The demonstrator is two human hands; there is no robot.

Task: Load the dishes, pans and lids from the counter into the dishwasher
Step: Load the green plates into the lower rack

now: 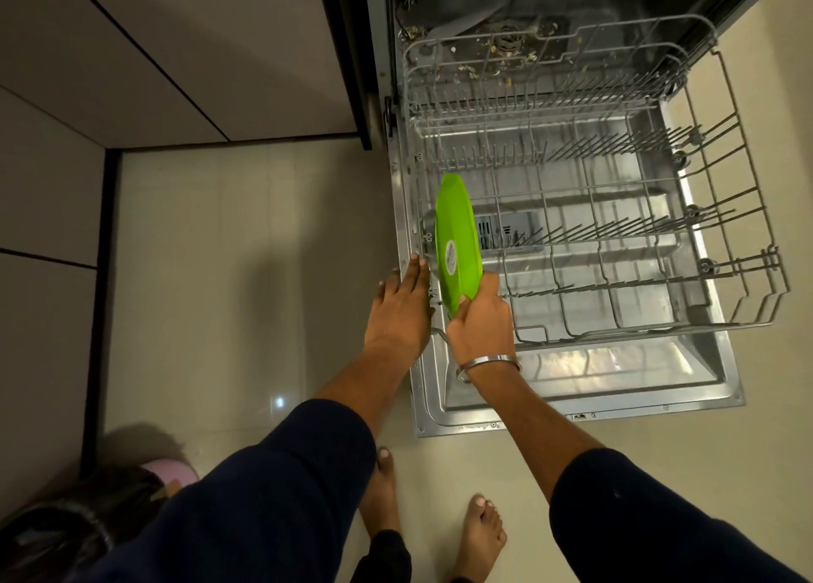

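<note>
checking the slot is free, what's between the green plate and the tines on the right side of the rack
In the head view, only empty rack wire separates the green plate, held by the right hand, from the right-side tines; no other dishes.

Right hand [479, 314] grips green plate [457, 243] by its lower edge, plate on edge at left side of pulled-out lower rack [616, 239], sticker side facing left. Left hand [402, 300] flat, fingers straight, fingertips touching the open dishwasher door's [572, 406] left rim. Bangle [488, 364] on right wrist; bare feet [481, 534] on floor.
</note>
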